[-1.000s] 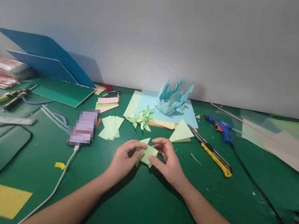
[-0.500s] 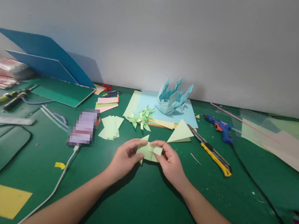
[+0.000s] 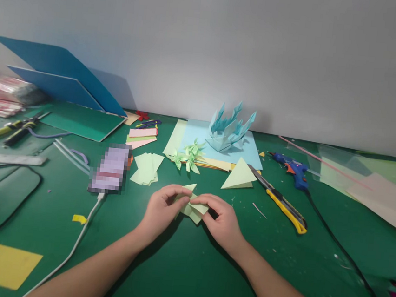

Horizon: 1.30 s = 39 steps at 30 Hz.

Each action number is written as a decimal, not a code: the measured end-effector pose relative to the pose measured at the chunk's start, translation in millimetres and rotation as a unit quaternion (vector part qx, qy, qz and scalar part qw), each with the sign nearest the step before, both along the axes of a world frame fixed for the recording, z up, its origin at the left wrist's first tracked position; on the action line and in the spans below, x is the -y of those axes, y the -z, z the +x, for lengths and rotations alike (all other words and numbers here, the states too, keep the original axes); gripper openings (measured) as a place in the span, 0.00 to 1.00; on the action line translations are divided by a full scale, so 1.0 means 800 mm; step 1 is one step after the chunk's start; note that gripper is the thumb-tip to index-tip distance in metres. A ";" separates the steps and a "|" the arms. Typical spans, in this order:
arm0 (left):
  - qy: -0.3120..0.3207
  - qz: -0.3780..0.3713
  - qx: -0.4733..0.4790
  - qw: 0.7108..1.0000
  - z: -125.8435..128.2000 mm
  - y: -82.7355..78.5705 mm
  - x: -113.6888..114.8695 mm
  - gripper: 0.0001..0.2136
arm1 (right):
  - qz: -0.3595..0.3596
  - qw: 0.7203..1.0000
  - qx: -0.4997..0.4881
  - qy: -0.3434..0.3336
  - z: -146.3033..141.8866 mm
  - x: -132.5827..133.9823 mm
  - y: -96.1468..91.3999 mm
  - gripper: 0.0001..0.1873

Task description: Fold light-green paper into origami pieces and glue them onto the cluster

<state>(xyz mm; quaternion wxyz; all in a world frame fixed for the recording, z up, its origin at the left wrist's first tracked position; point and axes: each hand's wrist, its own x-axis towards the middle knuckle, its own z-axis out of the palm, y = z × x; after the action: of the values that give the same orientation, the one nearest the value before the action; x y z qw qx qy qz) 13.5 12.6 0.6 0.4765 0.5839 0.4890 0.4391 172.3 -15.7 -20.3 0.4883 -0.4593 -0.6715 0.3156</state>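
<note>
Between my hands is a small piece of folded light green paper, tilted above the green table. My left hand pinches its left part, thumb on top. With thumb and forefinger, my right hand grips a flap at the right side. Fingers cover parts of the folds. Just beyond stand small light green paper flowers and a folded light green paper triangle. A stack of light green paper slips lies to the left of them.
A blue folded-paper crown shape stands on paper sheets at the back. To the right lie a yellow utility knife and a blue glue gun. A phone with a white cable and a yellow paper square are left.
The light green paper has turned and tilted in my hands, with one corner now pointing down toward me. Both hands have shifted slightly, with my fingers closer together.
</note>
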 end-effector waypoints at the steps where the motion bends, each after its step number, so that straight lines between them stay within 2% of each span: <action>1: -0.002 0.009 -0.010 1.000 0.000 0.000 0.000 0.05 | -0.003 1.000 0.002 0.004 0.000 0.000 0.000 0.12; 6: 0.011 0.047 -0.040 0.998 0.000 0.002 0.002 0.06 | -0.051 0.997 -0.027 0.044 -0.001 0.000 -0.004 0.05; 9: 0.025 0.068 -0.046 0.996 0.001 0.003 0.005 0.07 | -0.082 0.993 -0.064 0.060 -0.002 0.000 -0.006 0.06; 15: 0.041 0.073 -0.055 0.995 0.002 0.005 0.007 0.08 | -0.099 0.987 -0.100 0.074 -0.003 -0.001 -0.006 0.07; 26: 0.040 0.091 -0.078 0.992 0.004 0.002 0.011 0.08 | -0.087 0.987 -0.105 0.088 -0.005 0.000 -0.003 0.08; 31: 0.042 0.097 -0.058 0.993 0.005 0.006 0.012 0.08 | -0.079 0.988 -0.102 0.082 -0.006 0.000 -0.003 0.07; 39: 0.029 0.043 -0.015 0.999 0.010 0.008 0.013 0.07 | -0.076 0.990 -0.086 0.080 -0.007 0.003 -0.004 0.04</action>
<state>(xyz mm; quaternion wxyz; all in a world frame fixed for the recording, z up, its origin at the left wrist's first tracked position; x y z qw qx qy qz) 21.1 1.9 -5.6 0.4558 0.6246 0.4596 0.4368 166.4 -18.5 -16.8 0.5320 -0.5184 -0.5622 0.3637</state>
